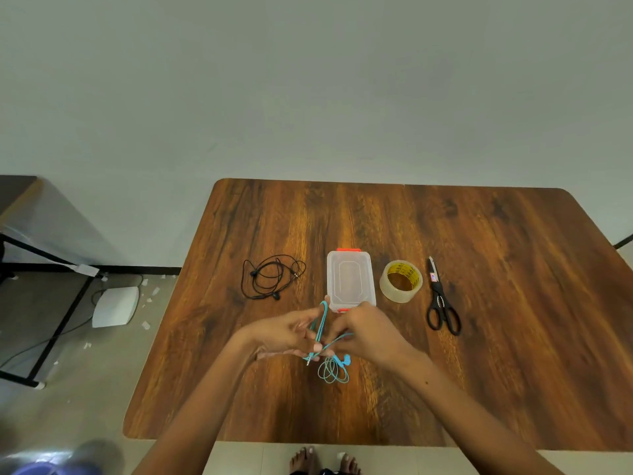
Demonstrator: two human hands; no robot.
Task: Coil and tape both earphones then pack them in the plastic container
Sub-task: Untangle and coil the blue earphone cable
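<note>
Above the wooden table (479, 337), my left hand (284, 334) has the teal earphones (322, 327) looped around its spread fingers. My right hand (366, 332) pinches the same teal cord beside it. Loose teal loops and the earbuds hang below both hands, touching the table. The black earphones (270, 277) lie in a loose tangle at the left. A clear plastic container (349, 277) with orange latches stands lidded just beyond my hands.
A roll of clear tape (400, 281) sits right of the container, with black-handled scissors (442, 303) further right. On the floor at the left are a white device (114, 306), cables and a black metal frame. Bare feet show under the table's near edge.
</note>
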